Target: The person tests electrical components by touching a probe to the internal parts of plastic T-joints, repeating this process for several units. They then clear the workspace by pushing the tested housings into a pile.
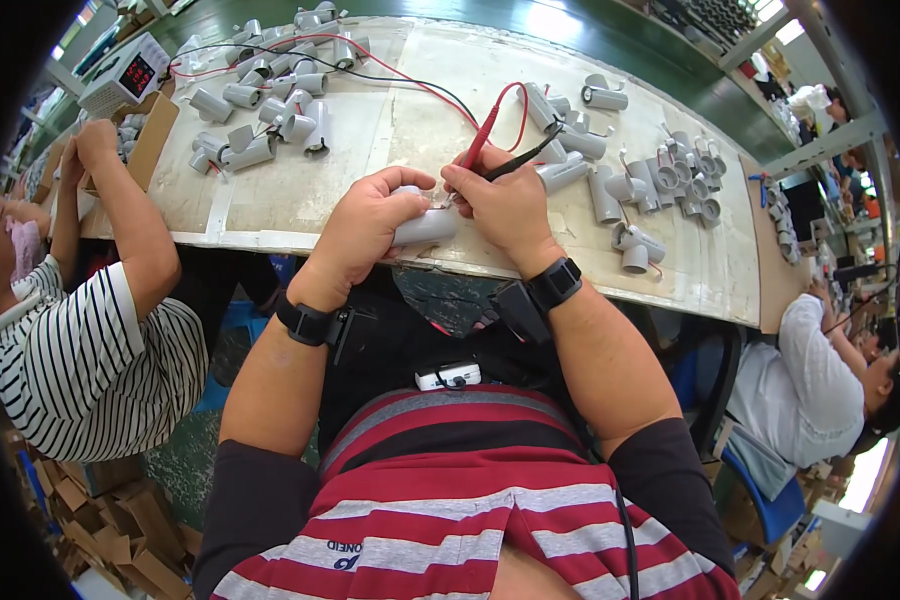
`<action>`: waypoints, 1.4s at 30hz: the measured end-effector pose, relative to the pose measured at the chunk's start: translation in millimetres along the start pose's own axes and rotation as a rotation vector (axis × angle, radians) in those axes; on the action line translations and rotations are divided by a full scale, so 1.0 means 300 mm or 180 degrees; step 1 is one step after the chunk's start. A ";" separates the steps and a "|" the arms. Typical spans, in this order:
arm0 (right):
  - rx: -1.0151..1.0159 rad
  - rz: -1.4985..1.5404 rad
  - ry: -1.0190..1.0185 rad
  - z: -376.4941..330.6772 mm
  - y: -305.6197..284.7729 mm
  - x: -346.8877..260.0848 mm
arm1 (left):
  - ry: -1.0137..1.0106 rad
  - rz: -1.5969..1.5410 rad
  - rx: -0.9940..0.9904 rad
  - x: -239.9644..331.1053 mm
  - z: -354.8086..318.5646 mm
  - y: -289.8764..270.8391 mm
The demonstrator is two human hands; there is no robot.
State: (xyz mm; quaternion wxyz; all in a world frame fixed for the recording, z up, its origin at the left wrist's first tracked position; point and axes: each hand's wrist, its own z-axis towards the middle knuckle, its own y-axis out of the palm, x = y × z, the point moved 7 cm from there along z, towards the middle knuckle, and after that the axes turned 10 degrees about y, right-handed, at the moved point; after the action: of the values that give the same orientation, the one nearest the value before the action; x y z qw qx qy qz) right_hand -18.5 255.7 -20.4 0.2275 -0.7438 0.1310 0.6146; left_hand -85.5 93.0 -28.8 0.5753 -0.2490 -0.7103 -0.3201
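Note:
My left hand is closed around a grey cylindrical battery pack, held level just over the table's near edge. In my right hand are a red test probe and a black test probe, pinched together between thumb and fingers. Their tips point down at the end of the pack nearest my right hand, where a small wire end shows. Whether the tips touch metal is too small to tell. Beyond my right hand lie more grey packs, close to its knuckles.
Grey packs lie scattered at the left of the worktable, others cluster at the right. Probe leads run to a box with a red display. Co-workers sit on both sides; a cardboard box stands by the left one's arm.

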 end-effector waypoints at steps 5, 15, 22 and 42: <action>-0.0049 0.0112 0.0046 -0.004 0.003 0.000 | -0.0023 -0.0018 -0.0025 0.003 -0.001 0.002; -0.0062 0.0157 0.0044 -0.010 0.003 0.000 | 0.0050 0.0007 0.0064 0.009 -0.005 0.012; -0.0057 0.0202 0.0038 -0.012 0.005 0.001 | 0.0009 -0.0059 -0.0011 0.006 -0.004 0.007; 0.0091 0.0182 -0.0031 -0.021 0.003 0.003 | -0.0008 -0.0003 0.0161 -0.002 0.000 0.005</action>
State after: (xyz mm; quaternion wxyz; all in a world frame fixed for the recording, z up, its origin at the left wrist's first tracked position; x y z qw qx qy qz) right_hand -13.5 251.9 -20.5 0.2211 -0.7335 0.1598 0.6226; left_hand -84.2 94.1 -29.0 0.5803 -0.2343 -0.7191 -0.3019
